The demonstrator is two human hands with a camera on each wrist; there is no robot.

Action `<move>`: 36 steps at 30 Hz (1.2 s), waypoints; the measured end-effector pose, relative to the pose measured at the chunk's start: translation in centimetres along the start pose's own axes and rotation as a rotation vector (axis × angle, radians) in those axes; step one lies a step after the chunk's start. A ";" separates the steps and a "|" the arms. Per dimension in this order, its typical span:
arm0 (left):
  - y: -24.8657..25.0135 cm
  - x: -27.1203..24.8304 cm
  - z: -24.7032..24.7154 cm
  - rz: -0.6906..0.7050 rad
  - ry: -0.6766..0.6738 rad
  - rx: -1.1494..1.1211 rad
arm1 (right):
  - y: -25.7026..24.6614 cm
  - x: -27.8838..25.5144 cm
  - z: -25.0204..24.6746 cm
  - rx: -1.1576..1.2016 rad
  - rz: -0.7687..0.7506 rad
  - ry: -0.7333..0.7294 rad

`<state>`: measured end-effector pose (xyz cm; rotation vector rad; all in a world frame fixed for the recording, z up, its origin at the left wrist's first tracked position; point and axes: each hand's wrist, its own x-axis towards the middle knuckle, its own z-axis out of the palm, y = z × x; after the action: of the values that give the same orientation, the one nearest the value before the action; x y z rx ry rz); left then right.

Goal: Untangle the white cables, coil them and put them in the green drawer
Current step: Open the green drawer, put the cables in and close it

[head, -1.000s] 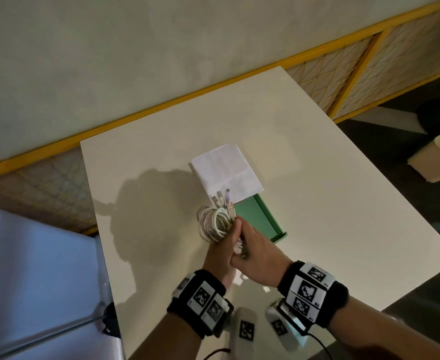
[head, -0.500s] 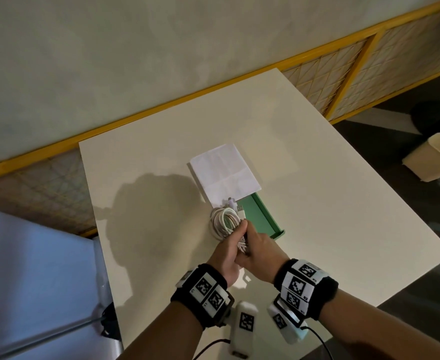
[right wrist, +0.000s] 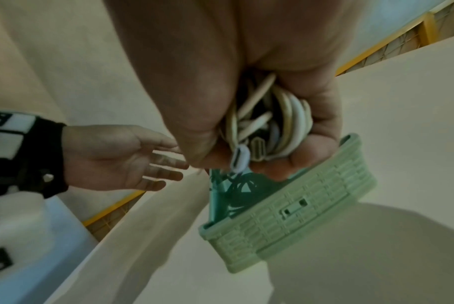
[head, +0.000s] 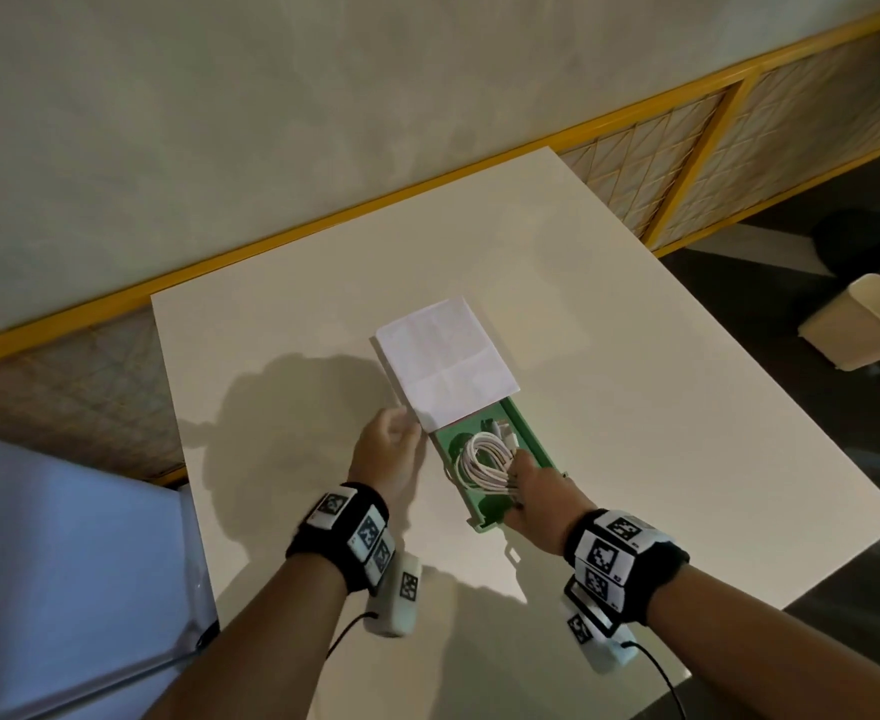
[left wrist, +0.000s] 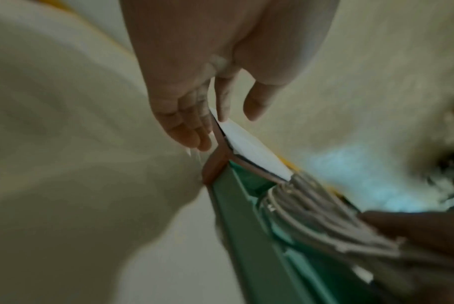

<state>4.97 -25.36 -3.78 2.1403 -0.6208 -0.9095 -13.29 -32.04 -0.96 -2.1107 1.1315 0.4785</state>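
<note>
The green drawer (right wrist: 293, 207) looks like matt moulded plastic with a ribbed, woven-like pattern on its front. The white cables (head: 482, 459) have a smooth, slightly glossy plastic skin. The white sheet (head: 445, 366) on the drawer case looks like creased paper. The table (head: 635, 356) is smooth, with a soft sheen.

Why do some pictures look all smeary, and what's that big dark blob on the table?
Head view: sharp; the blob is the person's shadow on the white table, left of the left hand. Left wrist view: smeary all over, the green drawer blurred. Right wrist view: bent by the wide lens, white cables fairly clear in the right hand.
</note>
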 end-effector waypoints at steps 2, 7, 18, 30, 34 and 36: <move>-0.1 1.6 0.2 0.122 0.011 0.181 | -0.6 1.0 -0.2 -0.023 0.035 -0.014; -0.3 3.5 0.7 0.276 -0.087 0.485 | -1.2 3.1 -0.4 -0.051 0.129 -0.007; 1.1 4.1 0.2 0.215 -0.115 0.497 | -1.8 6.5 0.8 -0.340 0.218 -0.018; 1.6 4.2 0.0 0.210 -0.176 0.565 | -3.3 9.7 2.9 -0.352 0.247 0.154; 1.7 4.3 -0.1 0.198 -0.180 0.575 | -3.7 10.4 3.3 -0.218 0.238 0.199; 1.7 4.3 -0.1 0.194 -0.175 0.576 | -3.3 10.3 3.1 -0.147 0.178 0.204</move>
<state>7.50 -29.16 -4.18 2.4479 -1.2824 -0.8889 -4.88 -34.55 -7.96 -2.2349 1.4480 0.4472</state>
